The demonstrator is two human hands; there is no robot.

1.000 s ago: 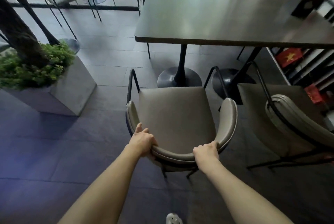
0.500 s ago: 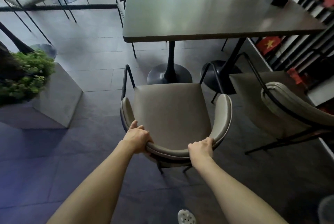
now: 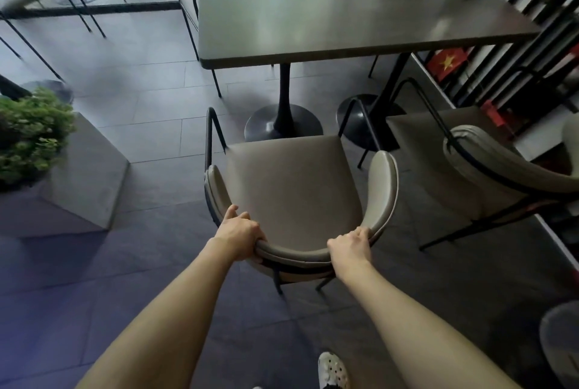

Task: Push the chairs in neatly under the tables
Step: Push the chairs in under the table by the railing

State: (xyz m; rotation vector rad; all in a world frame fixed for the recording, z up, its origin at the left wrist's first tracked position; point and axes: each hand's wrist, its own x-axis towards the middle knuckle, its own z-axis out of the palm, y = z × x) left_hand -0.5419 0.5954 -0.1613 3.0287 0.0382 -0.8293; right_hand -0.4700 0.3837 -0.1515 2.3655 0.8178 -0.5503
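Note:
A grey padded chair [image 3: 294, 188] with a curved backrest and thin black frame stands in front of me, facing a dark rectangular table [image 3: 344, 9]. My left hand [image 3: 239, 233] grips the left part of the backrest's top edge. My right hand [image 3: 349, 246] grips the same edge further right. The seat's front edge sits just short of the table's near edge, close to the round black pedestal base [image 3: 283, 122]. A second matching chair [image 3: 470, 169] stands to the right, angled away from the table.
A concrete planter [image 3: 78, 181] with green foliage stands on the left. Black shelving [image 3: 532, 53] with red flags lines the right wall. More chairs and table legs stand at the far side and top left. My shoe [image 3: 332, 370] shows at the bottom. The floor is dark tile.
The chair and I have moved forward toward the table, which now looks nearer and larger. Both hands keep the same grip on the backrest.

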